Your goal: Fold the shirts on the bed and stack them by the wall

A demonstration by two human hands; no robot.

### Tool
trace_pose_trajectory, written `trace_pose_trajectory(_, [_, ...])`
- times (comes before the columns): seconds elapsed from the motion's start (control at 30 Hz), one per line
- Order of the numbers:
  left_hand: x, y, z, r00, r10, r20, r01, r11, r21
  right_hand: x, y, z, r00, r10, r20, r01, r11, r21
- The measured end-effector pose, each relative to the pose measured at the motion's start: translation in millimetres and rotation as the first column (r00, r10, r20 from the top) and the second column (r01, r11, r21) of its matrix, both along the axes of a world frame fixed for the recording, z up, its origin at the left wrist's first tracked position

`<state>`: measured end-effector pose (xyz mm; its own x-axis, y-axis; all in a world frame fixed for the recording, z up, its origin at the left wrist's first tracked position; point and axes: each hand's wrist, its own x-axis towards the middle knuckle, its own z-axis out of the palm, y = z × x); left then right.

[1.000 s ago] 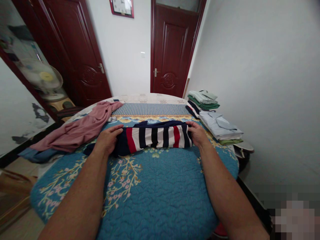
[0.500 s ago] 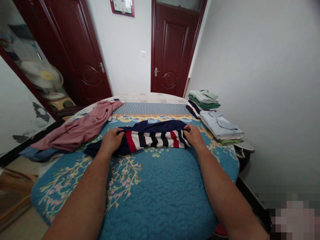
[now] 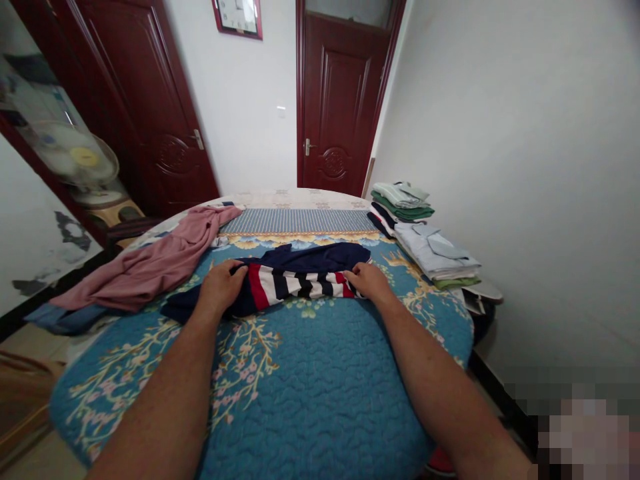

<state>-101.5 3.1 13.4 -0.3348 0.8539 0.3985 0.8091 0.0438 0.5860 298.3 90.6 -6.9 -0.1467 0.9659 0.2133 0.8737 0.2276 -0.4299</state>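
A navy shirt [image 3: 305, 283] with white, black and red stripes lies across the table, its near part turned up over a plain navy part. My left hand [image 3: 226, 285] pinches its edge at the left, beside the red stripe, with dark cloth spreading out further left under the wrist. At the right, my right hand [image 3: 367, 281] is closed on the same edge by the other red stripe. Both thumbs press the fabric from the near side. The fingertips are partly hidden by cloth.
A blue quilted cover [image 3: 320, 373] lies on the table. At the left a pink garment [image 3: 155, 260] lies in a heap over blue denim [image 3: 70, 319]. Folded clothes stand at the right: a grey shirt [image 3: 430, 245] on one stack, a green garment [image 3: 405, 208] in another behind.
My right hand has slid left along the shirt's edge, from its right end to the red stripe. My left hand keeps its hold. The view has shifted slightly.
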Motion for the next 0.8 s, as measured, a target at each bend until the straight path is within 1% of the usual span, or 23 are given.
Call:
trace_pose_trajectory(0.07, [0, -1, 1.6, 1.0, 0.001, 0.008, -0.001, 1.0, 0.002, -5, -1, -2.4, 1.0, 0.0, -0.019, 0.0, 1.0, 0.022])
trace_pose_trajectory(0.13, [1, -1, 4.2, 1.0, 0.021, 0.022, -0.021, 1.0, 0.007, -7, 0, -3.8, 0.996, 0.013, -0.084, -0.008, 0.998, 0.06])
trace_pose_trajectory(0.2, [3, -3, 8.6, 0.998, 0.045, 0.046, -0.046, 0.999, 0.027, -5, 4, -3.1, 0.976, 0.016, -0.217, 0.004, 0.996, 0.093])
trace_pose_trajectory(0.23, [4, -5, 11.5, 0.997, 0.051, 0.062, -0.054, 0.997, 0.05, -2, 6, -1.7, 0.952, 0.012, -0.307, 0.021, 0.994, 0.104])
trace_pose_trajectory(0.3, [8, -9, 18.4, 0.994, 0.05, 0.095, -0.062, 0.99, 0.13, 5, 10, 3.2, 0.863, 0.016, -0.505, 0.059, 0.989, 0.133])
trace_pose_trajectory(0.37, [12, -15, 25.6, 0.991, 0.055, 0.119, -0.082, 0.969, 0.234, 14, 12, 9.5, 0.73, 0.036, -0.682, 0.129, 0.973, 0.189])
trace_pose_trajectory(0.43, [16, -20, 31.5, 0.989, 0.071, 0.131, -0.109, 0.944, 0.312, 21, 13, 15.4, 0.61, 0.063, -0.79, 0.218, 0.945, 0.244])
trace_pose_trajectory(0.47, [17, -22, 33.5, 0.988, 0.078, 0.133, -0.119, 0.934, 0.337, 24, 13, 17.6, 0.574, 0.073, -0.816, 0.253, 0.931, 0.262])
trace_pose_trajectory(0.5, [19, -23, 34.8, 0.988, 0.078, 0.133, -0.121, 0.927, 0.355, 25, 13, 19.2, 0.554, 0.083, -0.828, 0.274, 0.921, 0.276])
trace_pose_trajectory(0.57, [21, -24, 35.5, 0.99, 0.058, 0.131, -0.105, 0.915, 0.389, 25, 12, 20.3, 0.547, 0.117, -0.829, 0.271, 0.912, 0.308])
trace_pose_trajectory(0.63, [23, -24, 35.0, 0.989, 0.032, 0.143, -0.088, 0.912, 0.401, 23, 12, 20.2, 0.539, 0.16, -0.827, 0.243, 0.911, 0.335])
trace_pose_trajectory(0.7, [24, -23, 35.0, 0.982, 0.042, 0.183, -0.11, 0.918, 0.381, 19, 11, 20.8, 0.499, 0.176, -0.848, 0.22, 0.921, 0.32])
trace_pose_trajectory(0.73, [24, -24, 35.7, 0.977, 0.056, 0.204, -0.13, 0.92, 0.369, 19, 9, 22.0, 0.467, 0.173, -0.867, 0.206, 0.932, 0.297])
trace_pose_trajectory(0.77, [23, -25, 36.8, 0.973, 0.067, 0.222, -0.146, 0.92, 0.363, 20, 8, 23.7, 0.43, 0.166, -0.888, 0.177, 0.949, 0.263])
trace_pose_trajectory(0.8, [22, -27, 38.4, 0.969, 0.063, 0.24, -0.149, 0.921, 0.359, 22, 5, 25.9, 0.391, 0.154, -0.907, 0.119, 0.969, 0.216])
